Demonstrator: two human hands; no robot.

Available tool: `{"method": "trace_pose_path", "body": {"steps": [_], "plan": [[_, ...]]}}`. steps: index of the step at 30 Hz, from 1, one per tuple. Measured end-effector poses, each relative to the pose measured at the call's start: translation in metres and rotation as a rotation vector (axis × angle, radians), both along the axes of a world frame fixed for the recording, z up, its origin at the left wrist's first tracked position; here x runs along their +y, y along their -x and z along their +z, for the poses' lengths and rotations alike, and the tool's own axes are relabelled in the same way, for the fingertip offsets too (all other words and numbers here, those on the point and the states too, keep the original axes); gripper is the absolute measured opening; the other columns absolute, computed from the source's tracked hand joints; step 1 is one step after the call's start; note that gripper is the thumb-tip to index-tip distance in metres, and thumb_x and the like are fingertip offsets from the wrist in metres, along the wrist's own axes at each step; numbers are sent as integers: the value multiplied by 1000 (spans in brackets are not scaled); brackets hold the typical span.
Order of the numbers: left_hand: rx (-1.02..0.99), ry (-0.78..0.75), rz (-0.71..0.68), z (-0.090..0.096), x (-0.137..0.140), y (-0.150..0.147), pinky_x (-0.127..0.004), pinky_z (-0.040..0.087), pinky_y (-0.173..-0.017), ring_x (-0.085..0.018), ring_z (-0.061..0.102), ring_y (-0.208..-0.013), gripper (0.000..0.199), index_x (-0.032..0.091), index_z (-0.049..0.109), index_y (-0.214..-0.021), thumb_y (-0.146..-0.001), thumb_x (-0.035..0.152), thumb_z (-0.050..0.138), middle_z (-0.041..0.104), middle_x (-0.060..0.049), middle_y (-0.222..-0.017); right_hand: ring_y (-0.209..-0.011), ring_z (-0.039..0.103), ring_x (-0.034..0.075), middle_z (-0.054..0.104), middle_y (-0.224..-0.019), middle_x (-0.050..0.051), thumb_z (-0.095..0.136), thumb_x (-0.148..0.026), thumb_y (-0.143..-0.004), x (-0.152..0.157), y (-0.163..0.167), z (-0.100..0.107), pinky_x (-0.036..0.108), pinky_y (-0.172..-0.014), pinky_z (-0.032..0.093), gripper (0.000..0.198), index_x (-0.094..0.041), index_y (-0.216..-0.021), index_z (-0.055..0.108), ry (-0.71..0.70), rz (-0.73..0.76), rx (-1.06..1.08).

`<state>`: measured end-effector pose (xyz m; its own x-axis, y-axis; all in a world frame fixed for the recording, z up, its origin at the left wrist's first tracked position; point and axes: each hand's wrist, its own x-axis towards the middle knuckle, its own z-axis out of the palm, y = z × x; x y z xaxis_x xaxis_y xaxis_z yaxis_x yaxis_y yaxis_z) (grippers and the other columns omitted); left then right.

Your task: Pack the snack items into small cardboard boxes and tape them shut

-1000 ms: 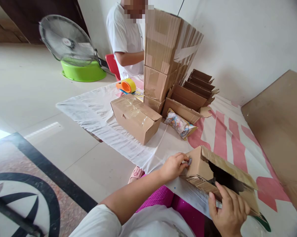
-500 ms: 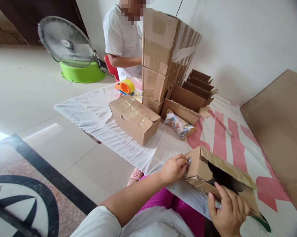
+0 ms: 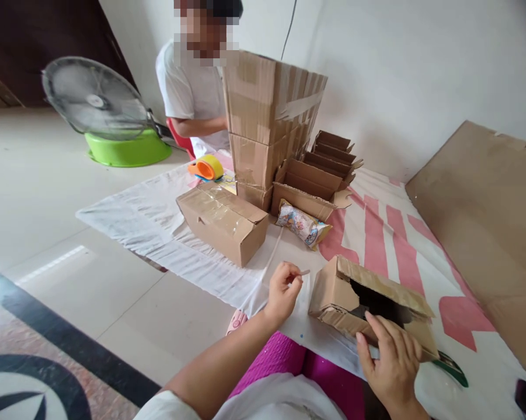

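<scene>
My left hand [image 3: 284, 293] is raised beside the end of a worn cardboard box [image 3: 324, 286], pinching a small pale strip [image 3: 305, 272] between thumb and fingers. It is too small to tell whether the strip is paper or tape. My right hand [image 3: 392, 356] steadies the box from its near side, fingers over the edge of the torn opening and thumb against the side wall. The box lies along the table's front edge; its dark inside is mostly hidden. A green-edged object [image 3: 453, 368] pokes out behind the box's right end.
A taped cardboard box [image 3: 223, 221] and a printed packet [image 3: 303, 224] lie ahead. Beyond are stacked boxes [image 3: 251, 157], open cartons [image 3: 309, 181] and a yellow-orange tape roll [image 3: 208, 168]. A person [image 3: 192, 99] sits behind the stack. A large cardboard sheet [image 3: 486, 221] leans right.
My left hand has come away from the box's end, moving left with the small strip in its pinch. The right hand stays on the box. The view has shifted slightly.
</scene>
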<state>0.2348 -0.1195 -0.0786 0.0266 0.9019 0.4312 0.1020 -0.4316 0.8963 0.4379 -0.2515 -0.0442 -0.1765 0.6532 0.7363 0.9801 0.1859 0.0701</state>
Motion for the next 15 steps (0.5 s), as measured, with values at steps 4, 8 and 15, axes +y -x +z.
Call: {"method": "trace_pose_path", "body": {"steps": [4, 8, 15], "plan": [[59, -457, -85, 36, -35, 24, -27, 49, -64, -13, 56, -73, 19, 18, 60, -90, -79, 4, 53, 53, -2, -80, -98, 60, 23, 61, -107, 13, 54, -20, -89, -24, 10, 23, 37, -81, 48, 32, -16, -121, 55, 30, 179, 391], [203, -823, -288, 51, -60, 30, -28, 53, -59, -16, 59, -72, 30, 18, 65, -101, -76, 4, 60, 55, -3, -78, -68, 58, 14, 62, -74, 2, 41, -37, -96, -43, 34, 44, 28, -64, 48, 26, -19, -104, 59, 356, 439, 769], [334, -841, -458, 29, -78, 5, -30, 57, -61, -19, 66, -74, 34, 27, 67, -100, -75, 5, 64, 64, -2, -78, -49, 50, 8, 57, -57, -2, 54, -54, -85, -55, 29, 36, 20, -48, 38, 38, -17, -76, 58, 883, 291, 1320]]}}
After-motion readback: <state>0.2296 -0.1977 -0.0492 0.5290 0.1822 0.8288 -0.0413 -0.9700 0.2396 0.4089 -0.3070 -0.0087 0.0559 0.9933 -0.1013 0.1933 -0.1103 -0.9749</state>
